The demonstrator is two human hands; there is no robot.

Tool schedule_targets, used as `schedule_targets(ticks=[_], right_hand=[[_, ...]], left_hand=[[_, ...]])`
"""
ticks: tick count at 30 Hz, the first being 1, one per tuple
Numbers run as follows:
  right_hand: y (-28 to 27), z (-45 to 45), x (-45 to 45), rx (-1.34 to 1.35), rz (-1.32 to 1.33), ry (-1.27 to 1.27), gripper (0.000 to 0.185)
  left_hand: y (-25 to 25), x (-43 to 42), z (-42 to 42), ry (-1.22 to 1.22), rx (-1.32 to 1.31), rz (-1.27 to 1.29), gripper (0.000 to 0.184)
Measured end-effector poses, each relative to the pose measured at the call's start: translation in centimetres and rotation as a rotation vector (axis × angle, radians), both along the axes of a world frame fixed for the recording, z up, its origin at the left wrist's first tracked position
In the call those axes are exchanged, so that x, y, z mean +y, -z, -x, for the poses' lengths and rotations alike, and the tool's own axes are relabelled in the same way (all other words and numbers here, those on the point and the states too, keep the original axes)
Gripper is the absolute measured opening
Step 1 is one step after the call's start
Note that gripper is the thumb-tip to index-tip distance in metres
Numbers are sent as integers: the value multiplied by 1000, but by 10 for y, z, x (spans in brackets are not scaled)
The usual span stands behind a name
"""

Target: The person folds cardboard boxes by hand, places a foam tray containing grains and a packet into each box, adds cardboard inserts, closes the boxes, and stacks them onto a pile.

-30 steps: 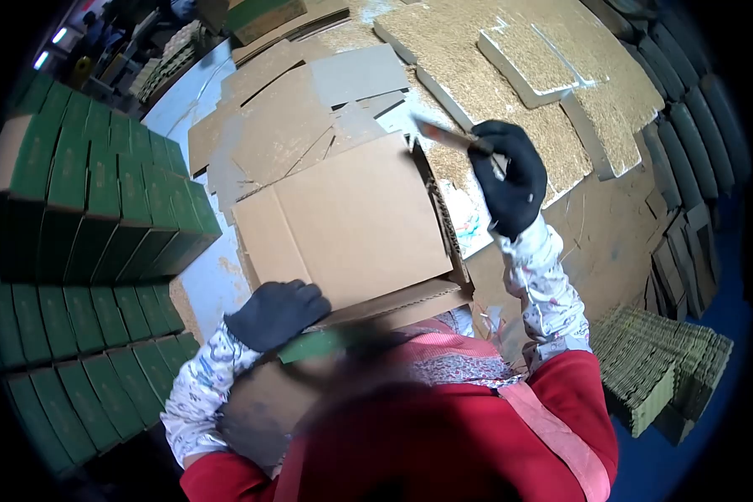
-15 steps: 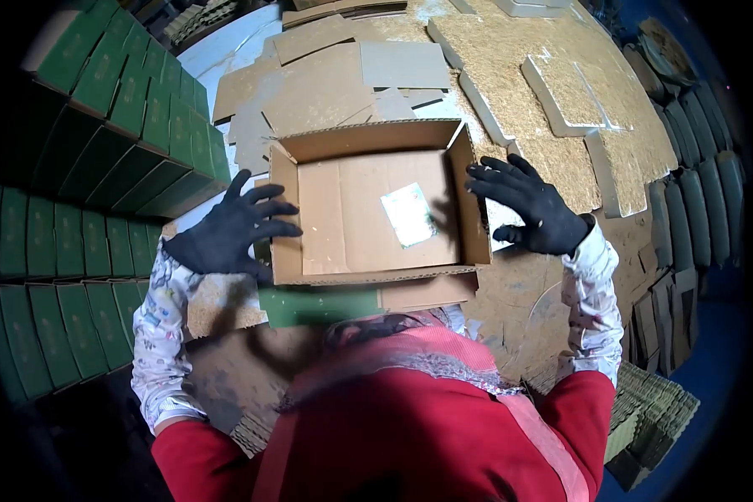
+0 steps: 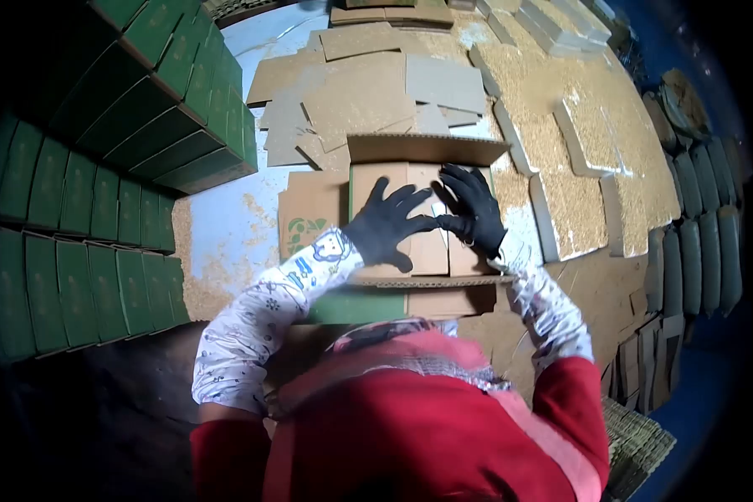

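Observation:
A brown cardboard box (image 3: 427, 151) sits in front of me with its left and right flaps folded inward over the opening. Its back and front flaps stand out from the edges. My left hand (image 3: 383, 227), in a black glove, lies spread over the left flap (image 3: 376, 177). On the right side, my right hand (image 3: 474, 211), also gloved, rests over the other flap with its fingers bent and apart. Its thumb meets the left fingertips near the middle. A sliver of white card (image 3: 438, 208) shows between the hands; most of it is covered.
Green boxes (image 3: 100, 201) are stacked at the left. Flattened cardboard sheets (image 3: 351, 92) lie behind the box. Straw-coloured blocks with white sides (image 3: 565, 209) cover the right of the table. Dark filled bags (image 3: 690, 251) are piled at the far right.
Both hands have moved inward from the box's outer sides to its top. The side flaps have folded in, covering the inside and most of the white card. The view has shifted slightly.

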State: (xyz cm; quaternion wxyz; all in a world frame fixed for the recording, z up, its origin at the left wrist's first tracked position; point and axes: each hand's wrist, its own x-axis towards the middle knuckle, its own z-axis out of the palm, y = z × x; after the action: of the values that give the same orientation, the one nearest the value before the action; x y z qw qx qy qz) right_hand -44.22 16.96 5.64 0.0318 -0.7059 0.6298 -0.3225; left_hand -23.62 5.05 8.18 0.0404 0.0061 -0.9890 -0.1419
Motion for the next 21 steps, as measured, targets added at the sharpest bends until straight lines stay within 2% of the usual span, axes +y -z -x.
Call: schedule_targets(ticks=[1,2,3,4,5,6,7,9,10,11,12,13,15,16,17,18,20,21], right_hand=[[0,1,2,-127,3,104,66],[20,7,10,-125,101,245,67],[15,3,18,-463,99,422,67],[17,5,26,-597,27,621,67],[56,22,28,-1331,33,551,64],[147,57,41,-1457,-93,637,47],[134,48,40,-1436,-145,552,42],[103,28,39,-1384,-238,381,33],[39,0,31,-1649,-388,358,41],[12,-10,20,-1859,-448,215,52],[-35,-26,0,-1898,-445,27,55],[-57,-34,-16,-1904,-412,-16,53],[-73,-29,-57,-2085,-344,-110,50],[-78,-26,-81,-2048,-197,-206,47],[-81,-26,-102,-1400,162,35,45],[-88,-23,-117,-1251,255,79,44],[-136,-31,-157,-1329,274,-61,42],[-157,-39,-178,-1305,273,-118,42]], left_hand=[[9,2,-2,-132,32,-8,94],[7,1,-15,-310,-32,18,108],[7,0,-35,-509,3,-66,110],[35,0,-60,-695,71,-236,109],[74,7,-78,-769,192,-491,102],[74,18,-82,-684,119,-1229,98],[81,31,-91,-824,91,-1534,88],[37,13,-103,-854,286,-1819,69],[32,-11,-111,-841,392,-1769,66],[28,-34,-119,-820,486,-1723,62],[26,-55,-125,-794,564,-1690,59],[26,-72,-131,-762,629,-1669,55],[0,-106,-149,-650,823,-1617,47],[-36,-136,-170,-526,1051,-1595,43],[-74,-170,-194,-377,1276,-1550,39],[-116,-206,-220,-292,1470,-1432,36],[-205,-262,-259,-624,1793,-764,32],[-233,-305,-288,-697,1851,-647,34]])
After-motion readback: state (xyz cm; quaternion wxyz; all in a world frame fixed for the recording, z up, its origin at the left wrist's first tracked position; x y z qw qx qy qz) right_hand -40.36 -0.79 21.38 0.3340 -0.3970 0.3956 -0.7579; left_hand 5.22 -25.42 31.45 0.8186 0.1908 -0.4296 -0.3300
